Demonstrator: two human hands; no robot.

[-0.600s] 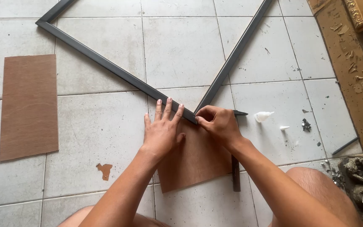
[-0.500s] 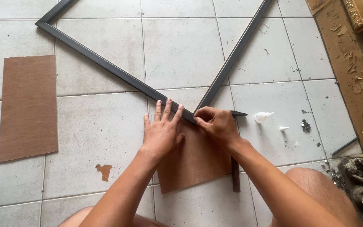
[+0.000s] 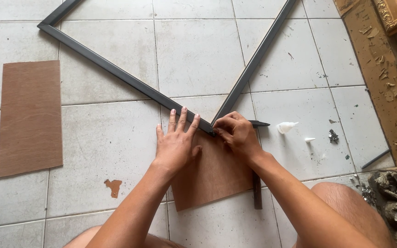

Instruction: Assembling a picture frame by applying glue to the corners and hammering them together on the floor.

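White tiled floor [image 3: 116, 151]; dark frame [image 3: 116, 71], plywood pieces [image 3: 31, 117], glue bottle [image 3: 286, 127]

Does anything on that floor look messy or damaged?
Yes. A floor tile has a brown chipped patch left of the plywood piece, and small scraps lie scattered right of the hands, near a white nozzle cap.

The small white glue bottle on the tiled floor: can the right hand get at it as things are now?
Probably yes. The small white glue bottle lies on bare tile just right of the right hand, with nothing between them. But that hand is pressed on the dark frame corner.
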